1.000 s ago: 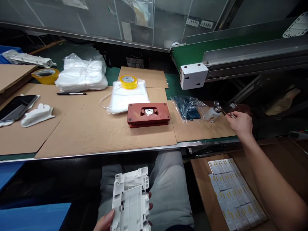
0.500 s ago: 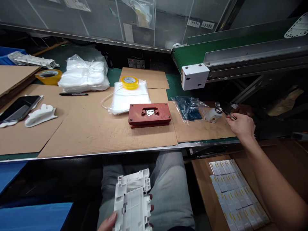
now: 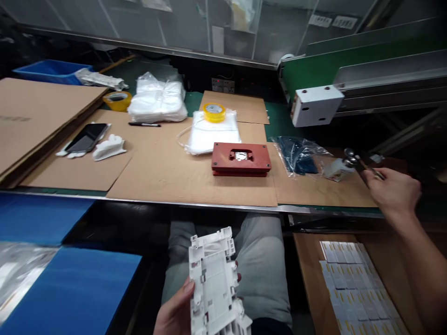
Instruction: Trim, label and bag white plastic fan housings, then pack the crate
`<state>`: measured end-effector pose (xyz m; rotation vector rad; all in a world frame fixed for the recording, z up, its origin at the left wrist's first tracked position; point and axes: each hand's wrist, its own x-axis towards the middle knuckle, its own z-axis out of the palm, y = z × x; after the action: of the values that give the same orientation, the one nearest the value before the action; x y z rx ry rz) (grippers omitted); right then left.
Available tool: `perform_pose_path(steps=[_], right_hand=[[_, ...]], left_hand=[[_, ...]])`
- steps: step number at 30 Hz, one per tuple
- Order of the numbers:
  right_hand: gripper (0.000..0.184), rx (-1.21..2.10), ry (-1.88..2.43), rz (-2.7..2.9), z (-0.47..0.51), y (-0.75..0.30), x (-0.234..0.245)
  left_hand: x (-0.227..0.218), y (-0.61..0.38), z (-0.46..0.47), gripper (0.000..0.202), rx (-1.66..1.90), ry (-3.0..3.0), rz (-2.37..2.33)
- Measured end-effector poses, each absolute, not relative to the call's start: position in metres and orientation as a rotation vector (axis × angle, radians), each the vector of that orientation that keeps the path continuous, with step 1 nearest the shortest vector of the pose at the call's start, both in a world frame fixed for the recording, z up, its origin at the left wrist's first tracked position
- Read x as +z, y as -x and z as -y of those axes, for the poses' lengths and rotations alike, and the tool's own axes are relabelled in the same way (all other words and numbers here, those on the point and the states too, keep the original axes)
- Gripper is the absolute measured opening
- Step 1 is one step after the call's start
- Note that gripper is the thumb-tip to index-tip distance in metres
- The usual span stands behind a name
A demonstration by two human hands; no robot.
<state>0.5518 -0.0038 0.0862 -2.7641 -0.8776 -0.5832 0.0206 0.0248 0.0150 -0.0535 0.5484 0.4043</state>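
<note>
Head view — blurred tool (image 3: 361, 164) in right hand (image 3: 396, 195)

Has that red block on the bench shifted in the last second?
No. The red block still lies just in front of the white bag bearing the yellow tape roll; only the camera turned.

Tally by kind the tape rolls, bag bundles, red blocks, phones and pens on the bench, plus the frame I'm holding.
Yellow tape rolls: 2
White bag bundles: 2
Red block: 1
Phone: 1
Pen: 1
White plastic frame, in left hand: 1
Total: 8
</note>
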Motion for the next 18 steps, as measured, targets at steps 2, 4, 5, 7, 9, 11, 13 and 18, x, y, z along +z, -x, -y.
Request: perform_pose_path(steps=[2, 4, 5, 7, 9, 11, 13, 18], right_hand=[[0.043, -0.651, 2.64, 0.872, 0.005, -0.523, 0.081], [0.042, -0.524, 2.494, 0.971, 0.01, -0.474, 0.076], [0.042, -0.378, 2.446, 1.047, 0.013, -0.445, 0.074], [0.037, 0.003, 2.327, 1.23, 0.021, -0.382, 0.071], [0.027, 0.176, 2.156, 1.406, 0.027, -0.325, 0.068], [0.017, 0.23, 1.971, 1.565, 0.03, -0.281, 0.066], [0.014, 0.256, 1.799, 1.674, 0.03, -0.252, 0.062], [0.021, 0.355, 1.563, 1.761, 0.021, -0.225, 0.055]], left_hand=[[0.013, -0.021, -0.023, 0.053, 0.481, 0.098, -0.5], [0.012, -0.023, -0.021, 0.055, 0.54, 0.093, -0.479], [0.012, -0.023, -0.02, 0.056, 0.556, 0.083, -0.475], [0.012, -0.023, -0.018, 0.06, 0.569, 0.065, -0.485], [0.011, -0.022, -0.016, 0.065, 0.588, 0.051, -0.518], [0.01, -0.018, -0.012, 0.07, 0.624, 0.029, -0.58], [0.007, -0.014, -0.009, 0.077, 0.654, -0.01, -0.661], [0.009, -0.013, -0.002, 0.085, 0.685, -0.146, -0.793]])
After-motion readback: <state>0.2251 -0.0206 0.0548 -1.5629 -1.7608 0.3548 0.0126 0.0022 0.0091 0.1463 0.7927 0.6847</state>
